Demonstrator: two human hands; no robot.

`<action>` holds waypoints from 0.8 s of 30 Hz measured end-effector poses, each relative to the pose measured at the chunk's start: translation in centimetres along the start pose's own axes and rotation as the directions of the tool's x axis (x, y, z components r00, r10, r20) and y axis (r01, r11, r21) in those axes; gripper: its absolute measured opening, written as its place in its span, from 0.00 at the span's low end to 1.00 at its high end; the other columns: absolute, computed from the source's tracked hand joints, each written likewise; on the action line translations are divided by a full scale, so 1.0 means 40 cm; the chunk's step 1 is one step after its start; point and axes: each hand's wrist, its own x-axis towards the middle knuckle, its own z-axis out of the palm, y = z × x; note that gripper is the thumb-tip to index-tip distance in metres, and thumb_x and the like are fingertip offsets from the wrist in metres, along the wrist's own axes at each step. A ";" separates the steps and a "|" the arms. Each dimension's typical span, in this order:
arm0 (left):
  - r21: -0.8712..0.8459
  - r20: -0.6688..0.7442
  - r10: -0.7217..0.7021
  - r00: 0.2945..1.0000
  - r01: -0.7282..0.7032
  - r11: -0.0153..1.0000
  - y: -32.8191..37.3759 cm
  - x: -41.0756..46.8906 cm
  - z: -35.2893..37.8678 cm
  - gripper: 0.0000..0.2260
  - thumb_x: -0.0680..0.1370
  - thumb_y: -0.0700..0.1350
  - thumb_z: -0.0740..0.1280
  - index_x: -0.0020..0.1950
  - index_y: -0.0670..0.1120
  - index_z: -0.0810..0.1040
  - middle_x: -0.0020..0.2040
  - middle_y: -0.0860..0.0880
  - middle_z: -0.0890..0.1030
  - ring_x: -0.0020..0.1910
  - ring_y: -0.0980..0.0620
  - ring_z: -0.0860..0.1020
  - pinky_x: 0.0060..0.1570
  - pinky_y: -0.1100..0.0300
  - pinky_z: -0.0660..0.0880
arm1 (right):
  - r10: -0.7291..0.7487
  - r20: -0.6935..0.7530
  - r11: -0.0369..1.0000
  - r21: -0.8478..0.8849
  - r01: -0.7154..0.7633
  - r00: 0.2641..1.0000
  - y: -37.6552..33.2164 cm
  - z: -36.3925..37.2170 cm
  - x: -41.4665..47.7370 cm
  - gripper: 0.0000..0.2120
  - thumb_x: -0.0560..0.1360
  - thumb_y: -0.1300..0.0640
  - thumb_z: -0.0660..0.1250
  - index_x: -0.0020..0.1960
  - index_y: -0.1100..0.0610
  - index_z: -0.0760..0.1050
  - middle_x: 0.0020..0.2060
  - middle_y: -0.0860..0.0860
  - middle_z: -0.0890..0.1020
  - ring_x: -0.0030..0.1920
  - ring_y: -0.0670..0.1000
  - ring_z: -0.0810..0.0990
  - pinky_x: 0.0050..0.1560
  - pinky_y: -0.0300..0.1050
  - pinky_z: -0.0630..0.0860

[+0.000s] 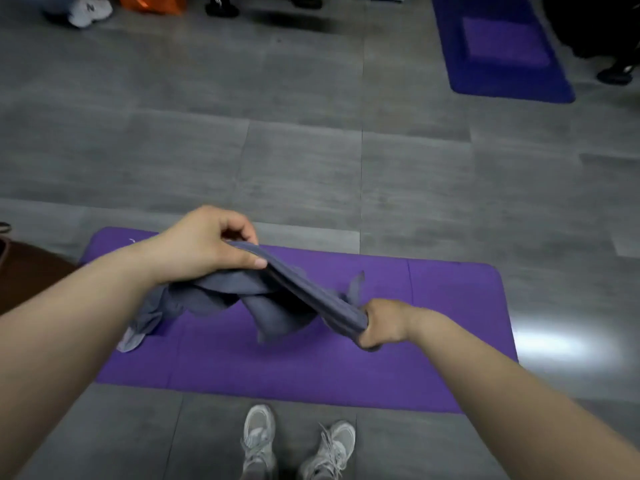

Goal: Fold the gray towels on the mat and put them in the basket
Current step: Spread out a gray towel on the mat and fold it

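Observation:
A gray towel (pixel 273 299) hangs bunched and twisted above the purple mat (pixel 311 368). My left hand (pixel 204 244) pinches its upper edge between thumb and fingers. My right hand (pixel 382 322) is clenched around the other end, lower and to the right. The towel's edge is stretched taut between the two hands, and loose folds droop below, one end touching the mat near the left. At the left edge a brown object (pixel 24 271) shows partly; I cannot tell whether it is the basket.
My two sneakers (pixel 298 441) stand on the gray tile floor just before the mat's near edge. A second, darker purple mat (pixel 502 50) lies far right. Shoes and an orange bag (pixel 152 3) line the far edge.

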 end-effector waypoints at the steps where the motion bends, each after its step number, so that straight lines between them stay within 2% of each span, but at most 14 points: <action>1: 0.082 0.020 -0.028 0.999 0.027 0.996 -0.037 0.007 -0.001 0.13 0.66 0.38 0.75 0.28 0.51 0.74 0.24 0.63 0.76 0.27 0.67 0.73 0.30 0.76 0.67 | 0.017 0.061 1.000 -0.026 -0.015 0.998 0.018 0.022 0.023 0.08 0.71 0.58 0.64 0.35 0.54 0.68 0.34 0.52 0.75 0.38 0.52 0.73 0.33 0.40 0.66; 3: 0.268 0.083 -0.123 0.989 0.097 0.959 -0.119 0.019 0.011 0.13 0.67 0.41 0.74 0.29 0.53 0.72 0.25 0.63 0.77 0.29 0.66 0.74 0.32 0.75 0.67 | 0.081 0.153 0.992 -0.109 -0.065 0.985 0.054 0.053 0.060 0.07 0.73 0.56 0.63 0.36 0.51 0.69 0.38 0.52 0.76 0.43 0.52 0.74 0.41 0.40 0.67; 4: 0.357 0.124 -0.178 0.976 0.124 0.926 -0.165 0.027 0.024 0.14 0.69 0.43 0.73 0.29 0.54 0.71 0.27 0.60 0.78 0.31 0.63 0.75 0.32 0.73 0.66 | 0.125 0.150 0.980 -0.170 -0.099 0.981 0.071 0.060 0.080 0.04 0.73 0.55 0.63 0.40 0.52 0.72 0.41 0.52 0.78 0.47 0.53 0.76 0.43 0.41 0.68; 5: 0.446 0.169 -0.219 0.961 0.124 0.887 -0.203 0.034 0.039 0.13 0.70 0.46 0.72 0.31 0.55 0.71 0.31 0.57 0.79 0.34 0.60 0.75 0.33 0.72 0.65 | 0.159 0.112 0.964 -0.230 -0.130 0.981 0.085 0.061 0.095 0.05 0.74 0.54 0.62 0.47 0.54 0.75 0.47 0.52 0.80 0.52 0.55 0.77 0.47 0.43 0.69; 6: 0.520 0.190 -0.249 0.950 0.118 0.846 -0.240 0.049 0.054 0.09 0.71 0.48 0.70 0.34 0.54 0.72 0.38 0.55 0.80 0.39 0.57 0.76 0.36 0.69 0.66 | 0.198 0.065 0.943 -0.287 -0.172 0.978 0.098 0.057 0.115 0.10 0.74 0.54 0.62 0.54 0.56 0.75 0.54 0.53 0.80 0.56 0.55 0.77 0.53 0.44 0.70; 7: 0.583 0.180 -0.256 0.950 0.106 0.806 -0.266 0.067 0.067 0.04 0.73 0.49 0.69 0.39 0.53 0.75 0.46 0.51 0.81 0.45 0.53 0.77 0.41 0.64 0.68 | 0.225 0.024 0.921 -0.332 -0.205 0.974 0.112 0.047 0.136 0.14 0.75 0.54 0.61 0.58 0.58 0.74 0.58 0.54 0.79 0.59 0.55 0.76 0.60 0.44 0.68; 9: 0.658 0.137 -0.229 0.964 0.084 0.748 -0.292 0.109 0.083 0.09 0.74 0.51 0.66 0.50 0.49 0.78 0.55 0.50 0.79 0.55 0.50 0.75 0.50 0.60 0.69 | 0.252 -0.061 0.880 -0.401 -0.255 0.966 0.141 0.020 0.181 0.15 0.75 0.53 0.59 0.59 0.57 0.73 0.60 0.54 0.78 0.62 0.53 0.74 0.67 0.46 0.60; 13: 0.745 0.023 -0.124 0.992 0.066 0.663 -0.308 0.187 0.052 0.13 0.77 0.51 0.61 0.58 0.47 0.77 0.60 0.48 0.76 0.61 0.47 0.73 0.53 0.57 0.70 | 0.251 -0.284 0.799 -0.479 -0.363 0.926 0.188 -0.076 0.200 0.13 0.76 0.53 0.57 0.57 0.53 0.75 0.57 0.52 0.80 0.60 0.51 0.76 0.66 0.45 0.59; 16: 0.717 -0.101 -0.055 0.993 0.111 0.688 -0.315 0.197 -0.014 0.12 0.76 0.45 0.63 0.57 0.43 0.78 0.59 0.43 0.77 0.60 0.43 0.75 0.52 0.53 0.70 | 0.259 -0.444 0.813 -0.379 -0.442 0.858 0.221 -0.146 0.158 0.13 0.78 0.54 0.57 0.58 0.53 0.76 0.58 0.53 0.80 0.60 0.53 0.76 0.62 0.42 0.61; 18: 0.686 -0.188 0.046 0.981 0.097 0.721 -0.320 0.189 -0.037 0.11 0.74 0.41 0.66 0.55 0.41 0.80 0.56 0.38 0.78 0.56 0.39 0.76 0.49 0.49 0.71 | 0.208 -0.548 0.839 -0.326 -0.436 0.810 0.227 -0.161 0.130 0.11 0.77 0.56 0.58 0.54 0.56 0.77 0.54 0.58 0.81 0.57 0.55 0.77 0.59 0.44 0.62; 19: 0.680 -0.226 0.116 0.967 0.071 0.729 -0.324 0.184 -0.042 0.10 0.73 0.39 0.67 0.53 0.40 0.81 0.53 0.36 0.79 0.54 0.37 0.78 0.47 0.48 0.72 | 0.153 -0.618 0.851 -0.315 -0.421 0.771 0.225 -0.155 0.121 0.10 0.76 0.57 0.61 0.50 0.59 0.78 0.49 0.60 0.82 0.53 0.57 0.79 0.58 0.46 0.64; 21: 0.700 -0.250 0.252 0.935 -0.005 0.714 -0.339 0.170 -0.043 0.07 0.69 0.36 0.70 0.46 0.38 0.82 0.44 0.34 0.81 0.44 0.35 0.80 0.39 0.47 0.75 | 0.002 -0.728 0.869 -0.338 -0.361 0.686 0.225 -0.123 0.114 0.08 0.68 0.59 0.65 0.35 0.64 0.78 0.31 0.64 0.82 0.36 0.61 0.81 0.48 0.52 0.72; 23: 0.743 -0.241 0.332 0.912 -0.047 0.668 -0.378 0.152 -0.034 0.05 0.63 0.36 0.71 0.38 0.38 0.82 0.33 0.36 0.81 0.30 0.37 0.81 0.27 0.48 0.75 | -0.095 -0.756 0.870 -0.380 -0.315 0.648 0.219 -0.084 0.108 0.14 0.62 0.53 0.59 0.22 0.61 0.72 0.16 0.59 0.73 0.20 0.57 0.76 0.32 0.50 0.76; 24: 0.754 -0.241 0.327 0.914 -0.036 0.656 -0.405 0.143 -0.022 0.05 0.63 0.39 0.71 0.35 0.38 0.82 0.30 0.37 0.80 0.26 0.38 0.80 0.23 0.50 0.74 | -0.109 -0.761 0.880 -0.373 -0.294 0.639 0.221 -0.057 0.118 0.16 0.60 0.50 0.55 0.20 0.60 0.70 0.14 0.56 0.71 0.17 0.56 0.74 0.29 0.48 0.75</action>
